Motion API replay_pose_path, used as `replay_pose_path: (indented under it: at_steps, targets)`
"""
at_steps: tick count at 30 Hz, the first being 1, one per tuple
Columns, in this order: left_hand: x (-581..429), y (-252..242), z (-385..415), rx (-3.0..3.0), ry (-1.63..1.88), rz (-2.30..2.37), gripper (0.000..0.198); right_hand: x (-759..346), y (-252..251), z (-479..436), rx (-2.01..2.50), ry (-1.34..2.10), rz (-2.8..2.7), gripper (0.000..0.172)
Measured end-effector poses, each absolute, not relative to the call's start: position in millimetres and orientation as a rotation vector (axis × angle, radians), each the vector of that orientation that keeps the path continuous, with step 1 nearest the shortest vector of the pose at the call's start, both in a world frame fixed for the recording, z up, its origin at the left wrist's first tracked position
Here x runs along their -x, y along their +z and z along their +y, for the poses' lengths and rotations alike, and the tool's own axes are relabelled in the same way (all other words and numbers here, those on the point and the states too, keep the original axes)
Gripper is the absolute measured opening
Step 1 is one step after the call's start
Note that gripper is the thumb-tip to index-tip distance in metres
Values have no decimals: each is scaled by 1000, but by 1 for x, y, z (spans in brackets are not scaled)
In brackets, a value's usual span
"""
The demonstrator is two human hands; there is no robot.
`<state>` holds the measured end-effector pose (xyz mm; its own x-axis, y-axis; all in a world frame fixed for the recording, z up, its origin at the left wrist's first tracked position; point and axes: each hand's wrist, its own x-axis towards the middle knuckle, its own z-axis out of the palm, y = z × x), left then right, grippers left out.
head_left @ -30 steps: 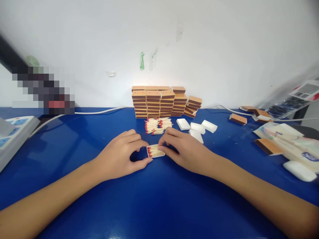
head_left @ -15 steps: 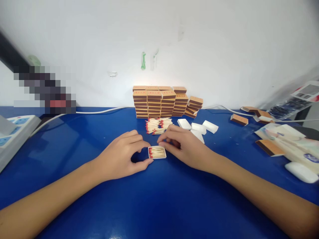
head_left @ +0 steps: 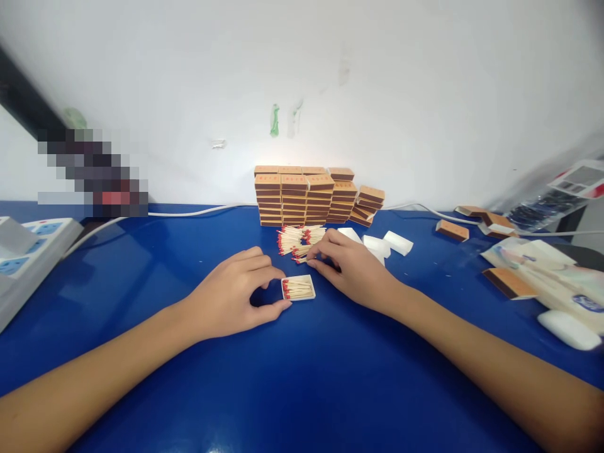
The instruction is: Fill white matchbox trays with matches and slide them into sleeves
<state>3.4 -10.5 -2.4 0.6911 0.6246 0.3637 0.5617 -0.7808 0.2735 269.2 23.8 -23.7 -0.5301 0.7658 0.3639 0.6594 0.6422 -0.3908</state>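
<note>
My left hand rests on the blue table and grips the left end of a small white matchbox tray between thumb and index finger. Matches with red heads lie inside it, heads to the left. Behind the tray, loose matches are heaped in small piles. My right hand is at the near edge of these piles, thumb and index finger closed on a match. Several white trays lie just beyond my right hand, which partly covers some of them.
Stacked matchboxes stand against the wall. To the right lie loose matchbox sleeves, a plastic packet and a white rounded object. A power strip sits at the left, its white cable running along the wall.
My right hand has moved from the tray's right end back to the loose matches and closed on one there. My left hand keeps its grip on the tray.
</note>
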Motion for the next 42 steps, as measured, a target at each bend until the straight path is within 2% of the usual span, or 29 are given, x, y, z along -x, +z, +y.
replay_pose_path:
  at_steps: [4,8,19,42]
  targets:
    - [-4,-3,-11,-2741,663,972,24,-269,-24,25,1154,266,-2352,9]
    - [-3,-3,-11,-2745,667,972,25,-270,-21,25,1218,284,-2386,14]
    - [-4,-2,-10,-2739,654,977,25,-278,-11,27,1301,392,-2416,11]
    - [-2,-2,-11,-2745,658,971,24,-283,-1,24,1317,313,-2492,15]
